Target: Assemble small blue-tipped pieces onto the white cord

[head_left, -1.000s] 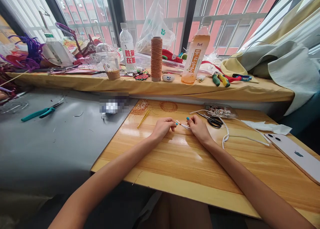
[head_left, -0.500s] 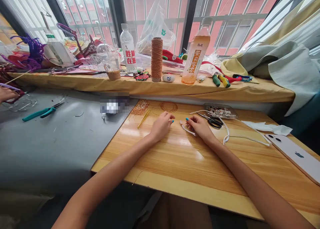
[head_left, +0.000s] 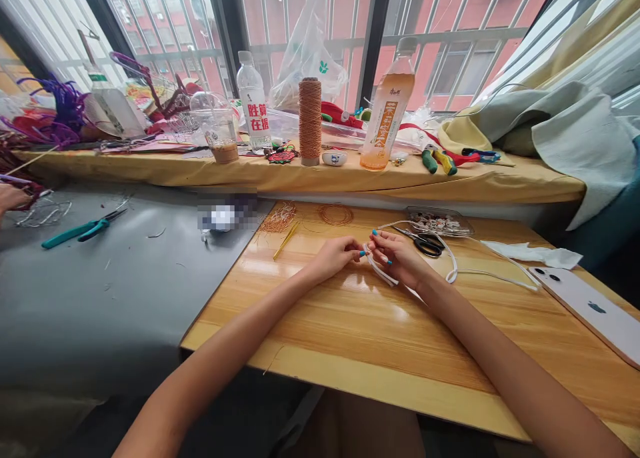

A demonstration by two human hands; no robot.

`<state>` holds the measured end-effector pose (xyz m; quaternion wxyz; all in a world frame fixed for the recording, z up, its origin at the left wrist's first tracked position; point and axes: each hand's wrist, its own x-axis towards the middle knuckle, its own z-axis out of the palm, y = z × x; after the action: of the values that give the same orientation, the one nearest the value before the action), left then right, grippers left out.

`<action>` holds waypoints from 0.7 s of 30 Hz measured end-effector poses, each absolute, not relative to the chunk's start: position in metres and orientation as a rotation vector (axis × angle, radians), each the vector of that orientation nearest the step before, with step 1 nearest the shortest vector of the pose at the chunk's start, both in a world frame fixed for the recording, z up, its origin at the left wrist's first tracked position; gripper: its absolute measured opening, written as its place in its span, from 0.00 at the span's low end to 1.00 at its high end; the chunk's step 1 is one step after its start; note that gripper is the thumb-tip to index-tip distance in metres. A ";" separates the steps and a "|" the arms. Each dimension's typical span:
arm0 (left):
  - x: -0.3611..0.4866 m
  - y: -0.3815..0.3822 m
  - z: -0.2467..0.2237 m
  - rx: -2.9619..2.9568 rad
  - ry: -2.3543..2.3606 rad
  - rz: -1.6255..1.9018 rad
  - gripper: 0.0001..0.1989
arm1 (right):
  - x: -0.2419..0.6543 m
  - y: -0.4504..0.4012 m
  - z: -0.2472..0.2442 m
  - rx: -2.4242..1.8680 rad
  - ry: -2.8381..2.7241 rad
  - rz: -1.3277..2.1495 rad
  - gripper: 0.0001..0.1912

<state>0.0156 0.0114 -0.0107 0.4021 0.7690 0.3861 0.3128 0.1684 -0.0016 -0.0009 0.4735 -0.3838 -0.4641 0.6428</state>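
Note:
Over the wooden table, my left hand (head_left: 341, 258) pinches the end of a white cord (head_left: 381, 271), where a small copper-coloured bit shows at the fingertips. The cord hangs down in two strands below my right hand (head_left: 397, 255). Thumb and forefinger of that hand are closed together just above the cord's end; whatever is between them is too small to make out. Black-handled scissors (head_left: 427, 246) lie right behind my right hand. A coil of copper wire (head_left: 336, 214) rests beyond my left hand, near a gold-coloured thin tool (head_left: 286, 241).
A clear tray of small pieces (head_left: 440, 221) stands at the back, with a phone (head_left: 595, 308) at the right. Bottles and a thread spool (head_left: 310, 121) line the sill. Teal pliers (head_left: 85, 230) lie on the grey table, where another person's hand (head_left: 13, 197) shows.
My left hand has moved right to meet the cord's end and now pinches it. My right hand's fingers have lifted slightly above the cord.

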 end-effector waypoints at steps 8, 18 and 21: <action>0.001 0.006 0.007 1.698 0.803 0.493 0.10 | 0.165 0.001 -0.007 -0.876 -1.197 1.496 0.13; 0.007 -0.001 0.001 1.194 0.706 0.904 0.10 | 0.157 -0.005 -0.009 -0.894 -1.165 1.382 0.12; 0.009 -0.003 0.003 1.182 0.723 0.991 0.10 | 0.154 -0.006 -0.010 -0.968 -1.131 1.362 0.14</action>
<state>0.0095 -0.0032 0.0032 0.6586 0.5219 0.3194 0.4379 0.1540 -0.0061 -0.0099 0.5329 -0.4060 -0.4742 0.5713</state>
